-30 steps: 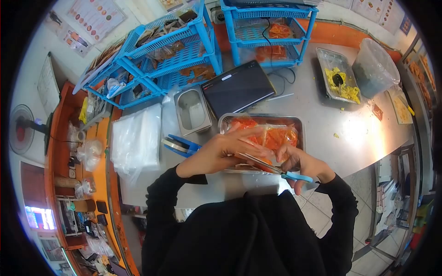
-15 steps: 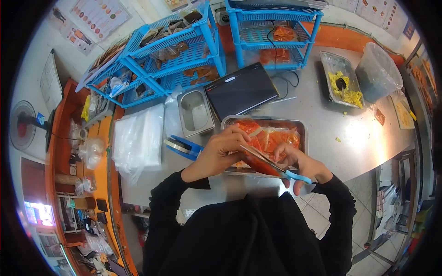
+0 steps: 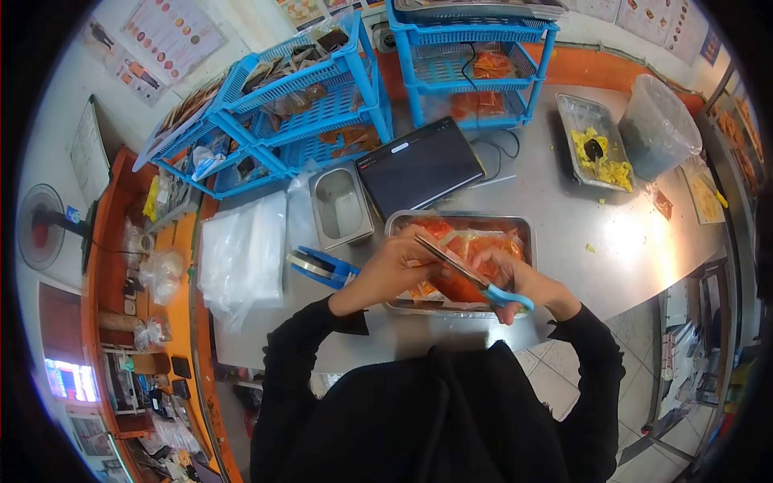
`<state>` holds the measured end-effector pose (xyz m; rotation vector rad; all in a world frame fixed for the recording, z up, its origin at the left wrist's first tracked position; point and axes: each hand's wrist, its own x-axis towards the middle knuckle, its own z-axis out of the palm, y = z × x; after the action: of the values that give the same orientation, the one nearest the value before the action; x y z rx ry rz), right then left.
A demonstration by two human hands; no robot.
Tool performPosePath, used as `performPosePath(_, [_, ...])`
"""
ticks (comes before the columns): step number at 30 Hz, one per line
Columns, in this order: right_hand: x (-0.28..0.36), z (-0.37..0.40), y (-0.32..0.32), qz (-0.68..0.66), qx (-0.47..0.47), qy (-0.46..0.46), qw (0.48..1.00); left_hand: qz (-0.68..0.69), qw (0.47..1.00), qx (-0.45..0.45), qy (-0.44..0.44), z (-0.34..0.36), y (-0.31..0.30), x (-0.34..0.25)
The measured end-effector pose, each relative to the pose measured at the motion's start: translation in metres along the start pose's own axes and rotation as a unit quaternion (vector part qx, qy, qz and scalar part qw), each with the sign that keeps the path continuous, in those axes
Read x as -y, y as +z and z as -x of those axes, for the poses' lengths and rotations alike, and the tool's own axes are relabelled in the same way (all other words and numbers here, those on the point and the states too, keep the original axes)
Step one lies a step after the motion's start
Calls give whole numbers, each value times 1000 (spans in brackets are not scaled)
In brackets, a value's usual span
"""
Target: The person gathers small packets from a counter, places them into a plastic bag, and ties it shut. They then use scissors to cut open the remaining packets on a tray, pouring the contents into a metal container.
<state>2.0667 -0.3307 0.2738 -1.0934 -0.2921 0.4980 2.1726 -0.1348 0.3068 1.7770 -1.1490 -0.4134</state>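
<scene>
My right hand (image 3: 519, 278) has its fingers in the light-blue handles of a pair of scissors (image 3: 509, 299), whose blades point up and left across the front of my left hand. A bag of red-orange food (image 3: 460, 287) hangs beneath the blades, its upper part pinched by my left hand (image 3: 390, 266); those fingertips are partly hidden. Both hands are over a metal tray (image 3: 533, 241) containing several more clear bags of red-orange food (image 3: 493, 241).
Left of the tray are a blue tape dispenser (image 3: 324, 268), a stack of clear plastic bags (image 3: 241, 249) and a steel container (image 3: 341, 205). Behind lie a black flat device (image 3: 423, 165) and blue racks (image 3: 475, 72). A tray of yellow food (image 3: 600, 157) and a bucket (image 3: 660, 129) stand right.
The scissors have turned more steeply, and their blades now look brought together. My left hand has shifted slightly right, and the bag beneath has shifted a little.
</scene>
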Motion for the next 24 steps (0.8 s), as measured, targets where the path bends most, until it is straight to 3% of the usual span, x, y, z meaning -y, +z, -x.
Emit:
performPosePath(2, [-5, 17, -15, 78, -36, 38, 996, 55, 986, 83, -134, -10, 2, 7])
performPosePath(5, [-16, 49, -35, 176, -108, 33, 978, -61, 985, 134, -95, -24, 12, 41])
performPosePath(7, [-18, 67, -38, 132, -159, 37, 978, -58, 984, 147, -87, -47, 17, 60])
performPosePath(9, [-23, 81, -37, 88, -212, 40, 972, 64, 972, 189, -126, -83, 17, 74])
performPosePath(11, [-28, 91, -37, -5, -227, -15, 974, 280, 924, 134, -221, -124, 15, 68])
performPosePath(13, [-29, 94, -35, -4, -231, -31, 972, 431, 883, 86, -163, -176, 11, 68])
performPosePath(15, [-33, 96, -36, -20, -251, -39, 967, 487, 871, 27, -65, -227, 7, 81])
performPosePath(16, [-33, 96, -35, -22, -263, -39, 964, 487, 871, 27, -62, -244, 9, 83])
performPosePath(18, [-39, 98, -37, -29, -274, -45, 960, 511, 842, -126, -122, -263, 16, 78])
performPosePath(19, [-43, 99, -38, -41, -284, -49, 957, 513, 841, -122, -124, -264, 21, 81])
performPosePath(22, [-50, 106, -34, -28, -335, -41, 941, 358, 922, -11, -144, -226, 35, 87])
performPosePath(24, [-58, 111, -32, -16, -383, -35, 923, 278, 941, 154, -114, -193, 36, 106])
